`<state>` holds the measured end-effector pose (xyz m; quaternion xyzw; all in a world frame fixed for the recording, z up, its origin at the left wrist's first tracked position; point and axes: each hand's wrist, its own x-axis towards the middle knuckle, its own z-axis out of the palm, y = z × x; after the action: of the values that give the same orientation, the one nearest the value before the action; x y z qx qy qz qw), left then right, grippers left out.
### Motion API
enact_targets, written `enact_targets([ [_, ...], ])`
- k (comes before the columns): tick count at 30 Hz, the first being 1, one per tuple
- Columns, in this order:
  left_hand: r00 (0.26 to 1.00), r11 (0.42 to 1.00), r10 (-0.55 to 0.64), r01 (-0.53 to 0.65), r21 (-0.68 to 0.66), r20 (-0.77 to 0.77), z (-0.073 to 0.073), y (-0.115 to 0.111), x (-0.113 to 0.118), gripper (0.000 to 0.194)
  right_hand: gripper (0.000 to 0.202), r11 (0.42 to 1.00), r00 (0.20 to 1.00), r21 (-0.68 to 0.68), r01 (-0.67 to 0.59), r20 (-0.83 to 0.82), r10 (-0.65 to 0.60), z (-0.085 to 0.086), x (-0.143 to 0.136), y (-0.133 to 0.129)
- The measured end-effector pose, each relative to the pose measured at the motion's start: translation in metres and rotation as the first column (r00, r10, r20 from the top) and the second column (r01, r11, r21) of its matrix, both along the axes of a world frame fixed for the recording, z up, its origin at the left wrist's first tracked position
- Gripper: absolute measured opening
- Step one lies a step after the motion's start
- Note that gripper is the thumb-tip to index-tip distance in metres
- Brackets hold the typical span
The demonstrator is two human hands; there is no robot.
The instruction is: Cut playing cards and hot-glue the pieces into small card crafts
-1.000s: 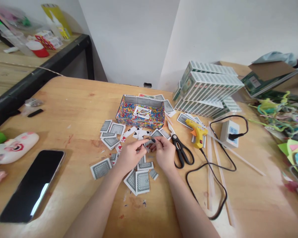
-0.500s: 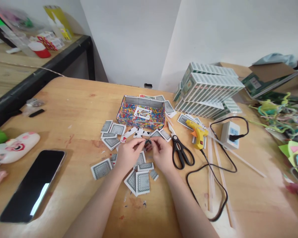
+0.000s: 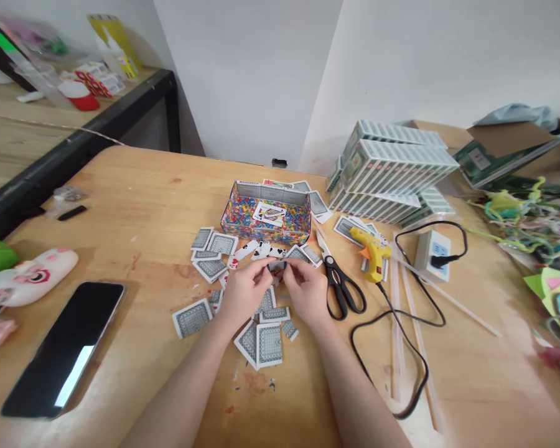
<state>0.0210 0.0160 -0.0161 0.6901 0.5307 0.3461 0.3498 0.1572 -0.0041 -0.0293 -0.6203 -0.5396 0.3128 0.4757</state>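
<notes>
We view the work area through one head-worn camera, which looks forward and down from above the near side of the light-brown wooden table (image 3: 158, 205). We find the bare left hand (image 3: 245, 289) and bare right hand (image 3: 307, 289) near mid-frame at close range, while the wide field reaches the plain white wall (image 3: 247, 81) beyond the table's far edge.

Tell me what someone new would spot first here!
Probably the bright yellow glue gun, right of the black-handled scissors. Then the central colourful box, holding a playing card. In front of it, the left hand and right hand pinch a small patterned piece above scattered cards.
</notes>
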Motion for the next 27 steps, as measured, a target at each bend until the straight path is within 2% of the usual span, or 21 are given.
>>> enact_targets([
  [4, 0.993, 0.995, 0.023, -0.012, -0.103, 0.116, 0.0, 0.003, -0.001, 0.031, 0.022, 0.995, 0.97, -0.07, -0.075, -0.236, 0.057, -0.006, 0.001, 0.002],
  [7, 0.97, 0.993, 0.041, -0.013, -0.118, 0.241, 0.001, 0.006, -0.003, 0.031, 0.023, 0.991, 0.946, -0.09, -0.1, -0.318, 0.067, -0.009, 0.001, 0.002],
  [9, 0.957, 0.994, 0.044, -0.013, -0.112, 0.286, 0.001, 0.007, -0.004, 0.031, 0.024, 0.995, 0.963, -0.066, -0.076, -0.265, 0.056, -0.007, 0.0, 0.001],
  [12, 0.966, 0.994, 0.064, -0.041, -0.097, 0.249, 0.001, 0.007, -0.004, 0.031, 0.03, 0.996, 0.998, 0.073, -0.049, -0.039, 0.052, 0.0, -0.001, -0.001],
  [16, 0.973, 0.997, 0.062, -0.047, -0.069, 0.221, 0.0, 0.006, -0.003, 0.031, 0.035, 0.966, 0.969, 0.22, -0.135, 0.23, 0.084, 0.007, -0.004, -0.003],
  [21, 0.945, 0.989, 0.116, -0.081, -0.123, 0.306, 0.002, 0.006, -0.002, 0.036, 0.022, 0.955, 0.949, 0.258, -0.147, 0.309, 0.063, 0.002, -0.004, -0.003],
  [27, 0.883, 0.967, 0.22, -0.139, -0.215, 0.415, 0.002, 0.009, -0.006, 0.03, 0.022, 0.945, 0.921, 0.237, -0.224, 0.369, 0.126, 0.003, -0.005, -0.004],
])
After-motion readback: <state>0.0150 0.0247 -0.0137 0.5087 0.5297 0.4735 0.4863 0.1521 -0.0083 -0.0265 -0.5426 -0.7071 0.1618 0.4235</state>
